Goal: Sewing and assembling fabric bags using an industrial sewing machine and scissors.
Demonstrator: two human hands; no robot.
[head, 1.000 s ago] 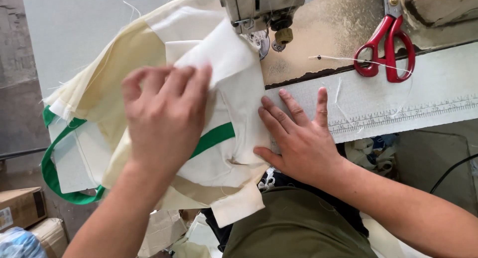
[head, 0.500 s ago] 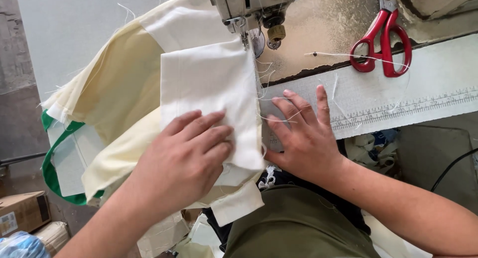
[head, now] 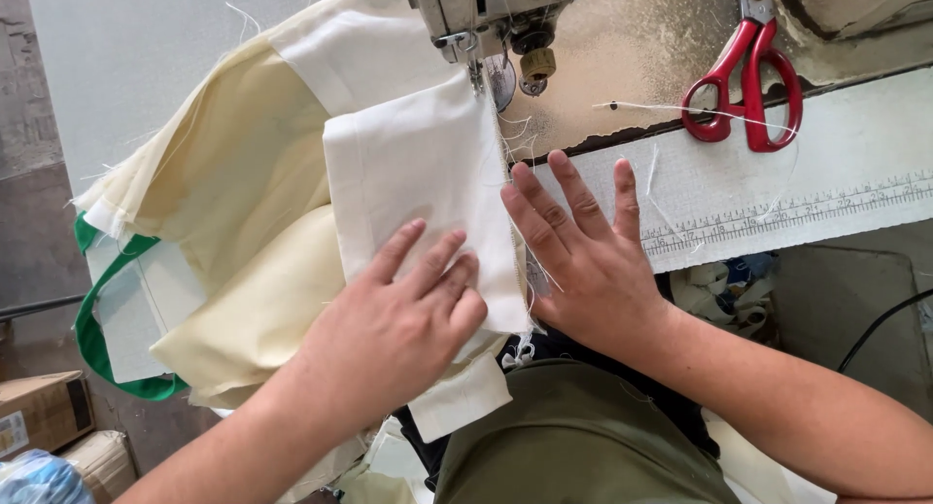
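**Entry: folded white panel at the needle, both hands flat**

- **Item.** 1 white fabric panel [head: 418, 173], folded, lying on top of a loose stack of cream fabric [head: 243, 222]. Its top right corner sits just under the presser foot [head: 476, 71] of the sewing machine [head: 486, 8].
- **Handling.** You should expect it to be light, limp and thin, judging by how it drapes. It will likely slide over the cream layers and crease if you push from 1 point. The right edge is raw, with stray threads [head: 525, 261] that could snag.
- **Left hand** [head: 398, 319]. Open, fingers slightly spread, palm down on the panel's lower half. It presses; it grips nothing.
- **Right hand** [head: 583, 261]. Open and flat, fingers extended, fingertips touching the panel's right edge, palm on the machine table [head: 855, 164]. It holds nothing.
- **Where to hold.** Pressing flat with broad contact looks safest to you; for a pinch, take the folded left edge, not the frayed one.
- **Edges.** The table's front edge runs under your right hand, with a printed ruler strip [head: 777, 217] along it. The stack overhangs at left, where a green strap [head: 92, 339] hangs down.
- **Room.** Open table lies right of the needle, as far as the red scissors [head: 743, 86], well apart from both hands. Left of the panel, the bulky stack crowds the surface.
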